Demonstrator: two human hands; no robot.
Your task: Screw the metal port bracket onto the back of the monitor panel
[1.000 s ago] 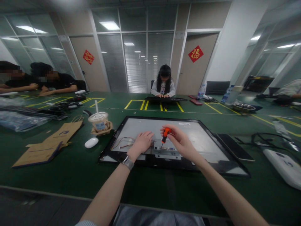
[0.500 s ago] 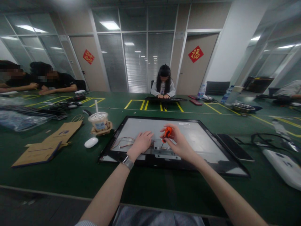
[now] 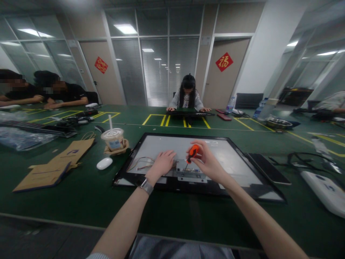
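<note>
Over one rectangular, black-framed grey panel (image 3: 234, 163), your right hand (image 3: 209, 162) is pinching one orange-and-black screwdriver (image 3: 193, 152); your left hand (image 3: 163, 162) is lying palm-down, loosely spread.

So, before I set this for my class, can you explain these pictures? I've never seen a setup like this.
There is no robot, just a person's bare hands, seen from a camera worn on that person's head. The left hand rests on a black-framed panel lying on a green table. The right hand holds an orange and black screwdriver, its shaft pointing down at a metal part on the panel; whether the tip touches is too small to tell. Left of the panel are a lidded cup and brown paper.
</note>
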